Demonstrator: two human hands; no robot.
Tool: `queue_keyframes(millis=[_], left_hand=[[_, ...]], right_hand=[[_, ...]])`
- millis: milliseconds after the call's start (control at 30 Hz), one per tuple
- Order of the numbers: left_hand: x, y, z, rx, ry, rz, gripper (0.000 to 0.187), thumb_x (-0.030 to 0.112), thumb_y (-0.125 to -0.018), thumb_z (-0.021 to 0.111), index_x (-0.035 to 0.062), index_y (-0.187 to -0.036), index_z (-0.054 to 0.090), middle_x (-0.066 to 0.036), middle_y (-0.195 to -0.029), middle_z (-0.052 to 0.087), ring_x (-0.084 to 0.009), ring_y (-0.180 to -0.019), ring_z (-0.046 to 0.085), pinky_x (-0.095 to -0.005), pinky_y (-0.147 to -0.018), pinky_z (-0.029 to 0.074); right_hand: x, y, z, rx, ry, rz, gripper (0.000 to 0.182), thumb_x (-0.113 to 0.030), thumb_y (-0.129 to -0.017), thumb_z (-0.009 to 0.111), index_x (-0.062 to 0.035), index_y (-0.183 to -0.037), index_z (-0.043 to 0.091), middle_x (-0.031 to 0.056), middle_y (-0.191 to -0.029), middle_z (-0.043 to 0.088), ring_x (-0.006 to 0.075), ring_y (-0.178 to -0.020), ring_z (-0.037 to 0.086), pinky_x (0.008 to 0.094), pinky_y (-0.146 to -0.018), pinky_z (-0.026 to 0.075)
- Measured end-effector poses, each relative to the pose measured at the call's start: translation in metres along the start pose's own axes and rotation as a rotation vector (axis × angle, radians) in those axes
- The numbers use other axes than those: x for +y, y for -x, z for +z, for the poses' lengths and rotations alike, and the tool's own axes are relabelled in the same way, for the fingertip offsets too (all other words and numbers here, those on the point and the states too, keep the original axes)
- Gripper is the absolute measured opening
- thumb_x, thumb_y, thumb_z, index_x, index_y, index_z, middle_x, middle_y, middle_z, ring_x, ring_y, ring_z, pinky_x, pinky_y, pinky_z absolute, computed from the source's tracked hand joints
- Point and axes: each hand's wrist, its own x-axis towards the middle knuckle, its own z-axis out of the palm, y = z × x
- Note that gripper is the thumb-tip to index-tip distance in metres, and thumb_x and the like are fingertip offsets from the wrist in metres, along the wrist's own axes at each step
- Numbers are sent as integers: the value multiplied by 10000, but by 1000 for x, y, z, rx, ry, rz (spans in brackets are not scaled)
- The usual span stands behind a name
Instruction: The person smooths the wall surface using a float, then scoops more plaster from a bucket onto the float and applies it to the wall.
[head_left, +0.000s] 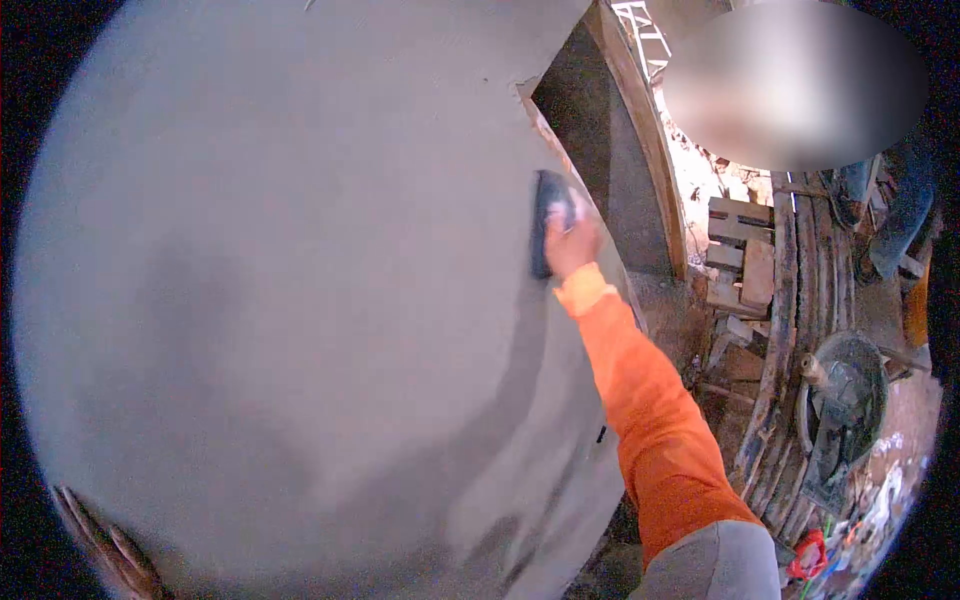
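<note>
My right hand (573,240) reaches up from the lower right in an orange sleeve. Its fingers are wrapped round a dark plastering float (541,225), slightly blurred, whose face lies against the grey plastered wall (350,200). The float is close to the wall's right edge, beside a dark opening. A shadow of the arm falls across the plaster below. My left hand is outside the view.
Wooden planks (780,330) run along the right, with stacked bricks (740,255) beside them. A round mortar pan (850,390) holding a trowel (825,450) rests on the planks. Another person's legs (900,225) show at upper right. A wooden frame (650,140) edges the opening.
</note>
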Motion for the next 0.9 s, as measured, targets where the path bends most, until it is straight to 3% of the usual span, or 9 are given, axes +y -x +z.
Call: queue_keyframes(millis=[67, 167, 267, 333, 467, 533, 600, 800, 900], left_hand=[[5, 0, 1, -2, -6, -1, 618, 417, -960, 246, 12, -1428, 246, -210, -1484, 200, -363, -1380, 173, -483, -1120, 133], [7, -6, -10, -5, -65, 24, 618, 416, -960, 252, 12, -1427, 248, -208, -1482, 209, -365, -1376, 182, -484, -1119, 137], [5, -4, -9, 31, -53, 26, 619, 424, -958, 264, 13, -1421, 269, -207, -1474, 236, -368, -1369, 201, -482, -1118, 137], [6, -4, -9, 26, -34, 10, 621, 429, -954, 281, 15, -1417, 285, -202, -1469, 254, -368, -1362, 217, -479, -1118, 136], [9, -9, -11, 47, 38, 0, 614, 416, -951, 297, 17, -1417, 286, -197, -1471, 253, -362, -1361, 226, -470, -1119, 139], [10, -9, -10, 84, 22, -5, 598, 391, -951, 301, 18, -1417, 288, -193, -1470, 261, -354, -1361, 233, -459, -1118, 147], [12, -9, -9, 93, 52, 1, 590, 379, -951, 300, 18, -1416, 290, -192, -1468, 266, -353, -1360, 238, -457, -1117, 151], [4, -6, -7, 59, 102, 12, 572, 347, -951, 308, 10, -1413, 290, -191, -1460, 284, -350, -1352, 258, -438, -1116, 172], [-1, -2, -3, 17, 94, -9, 570, 343, -951, 311, 9, -1412, 289, -190, -1458, 288, -346, -1351, 263, -431, -1115, 180]], right_hand=[[-26, 48, -15, -46, -22, -288, 435, -285, -874, 550, -40, -1231, 506, 253, -1165, 535, 430, -1080, 497, 470, -945, 392], [7, 60, -32, -171, -182, -218, 425, -282, -873, 550, -35, -1218, 518, 255, -1164, 537, 431, -1069, 511, 470, -947, 391], [53, -4, 4, -163, 0, 210, 418, -267, -864, 561, -38, -1212, 526, 247, -1155, 545, 421, -1053, 528, 460, -933, 410], [-4, -27, 7, 12, -48, -131, 423, -254, -855, 571, -28, -1210, 522, 243, -1154, 548, 408, -1054, 530, 455, -930, 414], [-14, 22, -22, -141, -112, -318, 403, -246, -864, 565, -22, -1198, 523, 245, -1157, 547, 402, -1062, 529, 443, -930, 415], [54, 6, -1, -63, -19, -80, 398, -242, -859, 573, -32, -1195, 527, 240, -1156, 547, 398, -1072, 528, 441, -909, 430], [13, -29, -14, -174, 11, 280, 379, -195, -861, 571, -6, -1187, 527, 214, -1110, 579, 360, -996, 586, 413, -871, 458], [57, -8, -6, -89, 61, -327, 386, -243, -866, 578, -31, -1184, 530, 182, -1078, 616, 295, -975, 614, 374, -840, 479], [73, -39, 19, -51, 156, 78, 393, -260, -877, 576, -21, -1185, 526, 151, -1020, 623, 246, -924, 623, 337, -828, 483]])
